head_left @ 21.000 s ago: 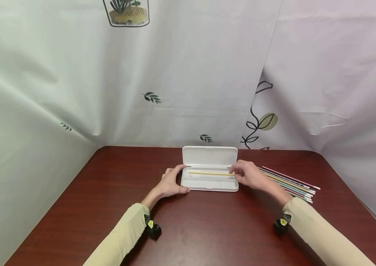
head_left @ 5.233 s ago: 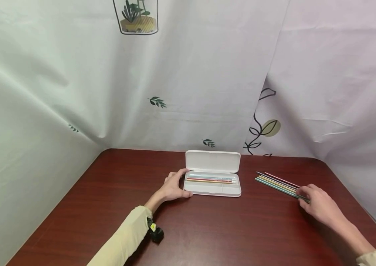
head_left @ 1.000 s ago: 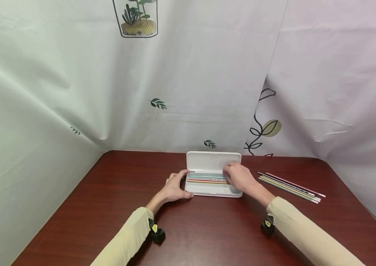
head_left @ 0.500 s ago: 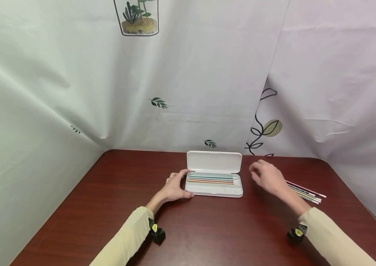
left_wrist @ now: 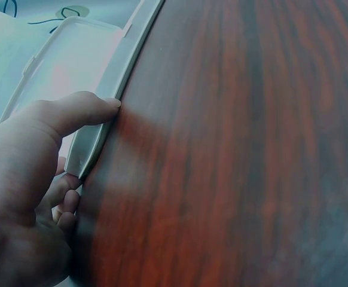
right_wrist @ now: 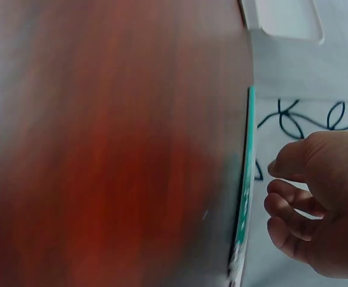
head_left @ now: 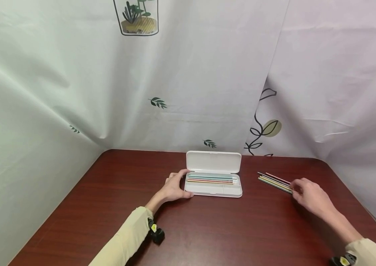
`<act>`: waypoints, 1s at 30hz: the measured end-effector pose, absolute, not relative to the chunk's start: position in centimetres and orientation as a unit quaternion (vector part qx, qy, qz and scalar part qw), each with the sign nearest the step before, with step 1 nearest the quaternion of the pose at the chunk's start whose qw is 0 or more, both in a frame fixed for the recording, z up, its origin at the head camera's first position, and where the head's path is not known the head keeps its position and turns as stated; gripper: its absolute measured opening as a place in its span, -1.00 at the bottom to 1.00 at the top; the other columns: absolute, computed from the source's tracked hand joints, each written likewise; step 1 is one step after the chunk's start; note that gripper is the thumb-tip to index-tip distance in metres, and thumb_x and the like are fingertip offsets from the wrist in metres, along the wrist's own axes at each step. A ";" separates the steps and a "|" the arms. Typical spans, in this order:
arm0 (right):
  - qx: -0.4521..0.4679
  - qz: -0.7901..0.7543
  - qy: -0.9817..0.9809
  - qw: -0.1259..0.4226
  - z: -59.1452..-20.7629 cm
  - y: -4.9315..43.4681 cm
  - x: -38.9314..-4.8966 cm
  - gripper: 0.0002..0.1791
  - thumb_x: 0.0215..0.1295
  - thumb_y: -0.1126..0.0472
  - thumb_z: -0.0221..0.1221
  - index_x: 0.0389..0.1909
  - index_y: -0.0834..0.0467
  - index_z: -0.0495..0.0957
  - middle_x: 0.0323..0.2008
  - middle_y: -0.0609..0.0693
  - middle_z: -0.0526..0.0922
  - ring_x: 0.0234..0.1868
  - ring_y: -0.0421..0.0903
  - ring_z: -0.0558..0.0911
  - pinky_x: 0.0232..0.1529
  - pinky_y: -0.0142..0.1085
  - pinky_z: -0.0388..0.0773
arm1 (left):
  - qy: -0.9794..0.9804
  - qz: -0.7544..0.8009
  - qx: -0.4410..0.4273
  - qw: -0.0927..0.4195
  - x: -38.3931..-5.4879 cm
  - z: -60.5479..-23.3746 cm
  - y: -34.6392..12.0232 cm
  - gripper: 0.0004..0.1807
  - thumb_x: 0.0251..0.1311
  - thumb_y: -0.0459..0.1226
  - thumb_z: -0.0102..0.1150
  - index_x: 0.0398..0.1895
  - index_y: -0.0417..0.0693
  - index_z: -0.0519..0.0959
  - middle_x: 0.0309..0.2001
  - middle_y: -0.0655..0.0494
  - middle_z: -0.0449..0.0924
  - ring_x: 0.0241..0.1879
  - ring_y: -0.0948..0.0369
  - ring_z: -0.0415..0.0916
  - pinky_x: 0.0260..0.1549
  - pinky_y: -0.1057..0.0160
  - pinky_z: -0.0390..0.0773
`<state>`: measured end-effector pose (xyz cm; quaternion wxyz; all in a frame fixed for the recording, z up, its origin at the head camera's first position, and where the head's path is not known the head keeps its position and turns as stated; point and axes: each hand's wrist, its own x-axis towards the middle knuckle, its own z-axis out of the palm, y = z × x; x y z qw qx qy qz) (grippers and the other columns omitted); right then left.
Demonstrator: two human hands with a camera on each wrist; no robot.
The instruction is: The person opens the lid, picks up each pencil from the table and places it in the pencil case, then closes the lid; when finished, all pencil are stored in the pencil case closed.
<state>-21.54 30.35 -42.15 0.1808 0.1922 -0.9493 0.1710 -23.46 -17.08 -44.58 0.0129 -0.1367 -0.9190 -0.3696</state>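
Note:
My left hand (head_left: 172, 189) holds the left end of a white pencil case (head_left: 204, 193), which stands with its lid up. In the left wrist view the thumb presses the case's front edge while the fingers curl at its corner. Several pencils (head_left: 211, 180) lie side by side in the case's rear compartment, erasers to the right. Over on the right, my right hand (head_left: 312, 195) is over the eraser ends of a loose bunch of pencils (head_left: 274, 181), hiding those ends. The right wrist view shows the right fingers loosely bent, nothing between them, beside a green pencil (right_wrist: 246, 173).
Both hands work above a dark red-brown wooden table (head_left: 207, 232). White patterned cloth (head_left: 188, 74) hangs behind it and along its sides. A small black camera (head_left: 156, 235) sits on the left wrist.
Since 21 seconds ago, several pencils have joined the single yellow one in the case, and the loose bunch has shrunk. My right hand has just moved rightward from the case; the left stays.

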 end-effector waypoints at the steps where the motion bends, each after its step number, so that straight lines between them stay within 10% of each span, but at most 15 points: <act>1: 0.187 0.169 -0.951 0.176 -42.3 30.8 -21.3 -0.83 0.02 0.43 0.34 -0.33 0.22 0.62 -0.34 0.08 0.58 -0.43 0.00 0.54 -0.50 -0.08 0.44 | -0.919 -0.369 -0.137 0.011 -23.5 -44.6 -17.1 0.00 -0.19 -0.10 0.57 0.43 0.03 0.33 0.20 -0.18 0.40 0.21 -0.12 0.22 0.08 -0.18 0.30; 30: 0.151 0.139 -0.969 0.137 -43.0 34.2 -20.3 -0.83 0.02 0.41 0.35 -0.33 0.23 0.61 -0.39 0.03 0.55 -0.39 0.08 0.58 -0.50 0.04 0.46 | -0.920 -0.366 -0.139 0.009 -23.6 -44.7 -17.1 -0.01 -0.18 -0.11 0.57 0.43 0.03 0.32 0.21 -0.15 0.41 0.23 -0.13 0.21 0.09 -0.18 0.29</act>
